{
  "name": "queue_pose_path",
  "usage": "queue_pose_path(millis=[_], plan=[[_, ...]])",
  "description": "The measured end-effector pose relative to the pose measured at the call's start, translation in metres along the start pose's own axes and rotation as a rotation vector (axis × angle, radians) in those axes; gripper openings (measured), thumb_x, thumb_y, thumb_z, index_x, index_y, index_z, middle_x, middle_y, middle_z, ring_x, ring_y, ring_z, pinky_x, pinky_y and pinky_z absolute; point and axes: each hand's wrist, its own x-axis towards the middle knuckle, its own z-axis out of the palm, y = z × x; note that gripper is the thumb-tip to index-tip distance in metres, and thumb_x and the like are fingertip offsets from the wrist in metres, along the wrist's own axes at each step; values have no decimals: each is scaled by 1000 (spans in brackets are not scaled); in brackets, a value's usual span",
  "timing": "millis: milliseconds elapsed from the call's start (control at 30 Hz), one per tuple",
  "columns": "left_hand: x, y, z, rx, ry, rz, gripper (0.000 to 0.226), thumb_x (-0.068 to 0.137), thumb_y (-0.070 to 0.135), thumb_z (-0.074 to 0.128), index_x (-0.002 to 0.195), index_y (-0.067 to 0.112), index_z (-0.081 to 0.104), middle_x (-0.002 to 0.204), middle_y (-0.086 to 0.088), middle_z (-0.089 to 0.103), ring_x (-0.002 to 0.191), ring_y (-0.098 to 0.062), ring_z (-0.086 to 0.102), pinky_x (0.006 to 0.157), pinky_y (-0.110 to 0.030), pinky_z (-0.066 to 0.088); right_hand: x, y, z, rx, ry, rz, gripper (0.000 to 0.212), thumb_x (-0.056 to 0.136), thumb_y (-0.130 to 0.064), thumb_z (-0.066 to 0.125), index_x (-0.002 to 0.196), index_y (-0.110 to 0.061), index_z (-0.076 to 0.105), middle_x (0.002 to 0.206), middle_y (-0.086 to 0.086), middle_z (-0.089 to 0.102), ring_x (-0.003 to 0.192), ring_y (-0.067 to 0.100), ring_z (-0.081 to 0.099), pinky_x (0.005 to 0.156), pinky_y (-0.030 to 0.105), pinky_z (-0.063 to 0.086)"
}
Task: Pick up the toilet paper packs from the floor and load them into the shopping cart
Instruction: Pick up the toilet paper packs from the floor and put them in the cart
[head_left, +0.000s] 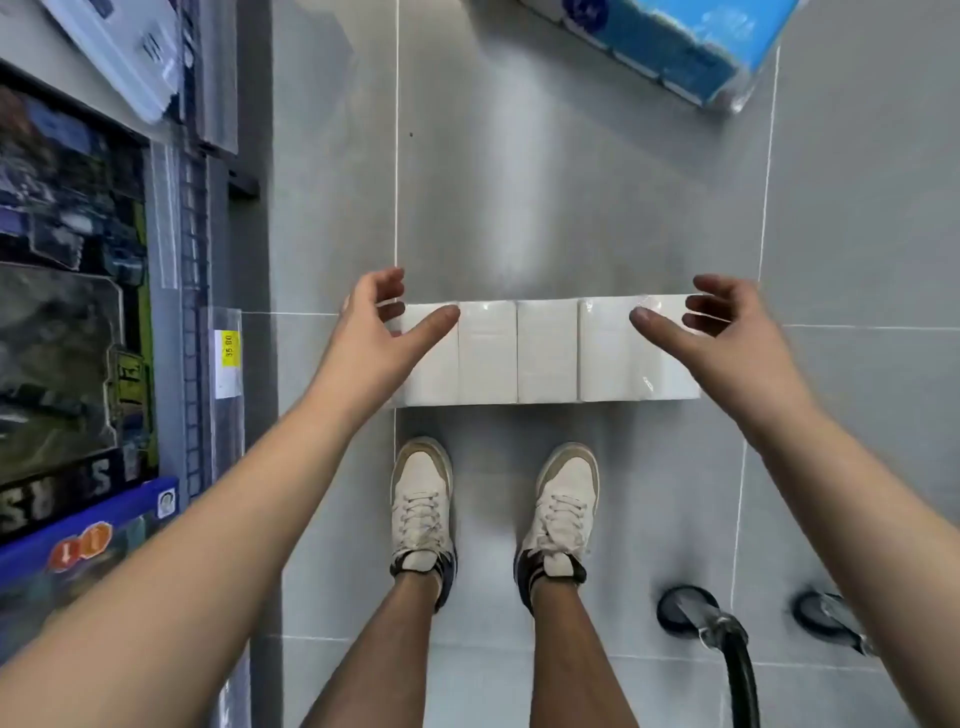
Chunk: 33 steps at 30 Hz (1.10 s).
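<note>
One white pack, one blue pack (two).

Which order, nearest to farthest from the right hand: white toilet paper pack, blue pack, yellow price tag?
1. White toilet paper pack, just beneath the right hand.
2. Blue pack, farther ahead.
3. Yellow price tag, on the left shelf edge.

White toilet paper pack, clear-wrapped, lying flat on tiled floor, long side crosswise. Blue-wrapped pack farther off, tilted, cropped. Shopping cart casters near right.
</note>
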Motion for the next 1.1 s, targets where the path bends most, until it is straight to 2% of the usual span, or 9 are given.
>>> queue_pose_path(millis=[133,267,367,500,700,867,1000,1100], plan=[[27,-33,18,-15,31,-37,80,80,44,79,146,25,37,142,7,47,125,-7,52,84,-11,41,26,30,21,-16,9,28,87,72,-53,85,144,-27,44,133,-9,54,121,7,54,99,33,48],[51,-60,35,43,66,-36,97,75,47,83,150,25,26,151,2,34,124,-9,49,102,-28,44,56,57,34,-42,54,29,97,72,-51,86,151,-26,35,139,-4,51,123,9,52,94,28,43],[66,-76,45,105,81,-74,102,75,48,83,153,24,22,155,-1,28,127,-10,44,110,-34,40,79,76,39,-88,96,26,106,71,-51,87,154,-25,27,145,0,47,128,11,50,104,36,46],[84,-97,57,157,53,-149,109,74,45,84,155,19,17,159,-5,23,142,-21,36,118,-40,32,108,97,38,-143,109,64,111,70,-52,87,156,-23,23,155,4,38,139,18,43,114,41,39],[104,-121,67,229,50,-245,113,70,43,87,156,17,18,157,-6,25,140,-24,38,117,-38,32,134,115,39,-276,106,120,111,70,-55,86,156,-20,26,158,7,30,147,28,33,116,40,30],[117,-128,72,197,51,-270,113,62,46,91,152,18,27,151,-4,37,137,-22,43,114,-43,38,151,121,38,-218,116,200,117,70,-51,88,157,-16,19,159,9,32,142,30,41,112,38,35],[120,-130,77,195,90,-271,105,63,43,91,148,18,34,150,-3,39,132,-23,48,110,-43,42,152,132,46,-160,133,235,116,61,-53,92,152,-17,29,152,7,43,133,30,51,109,43,44],[122,-127,78,216,98,-286,102,61,43,91,146,18,38,146,-3,43,127,-24,51,107,-44,45,153,131,50,-137,147,235,119,55,-55,93,150,-19,31,150,6,45,131,28,53,110,47,45]])
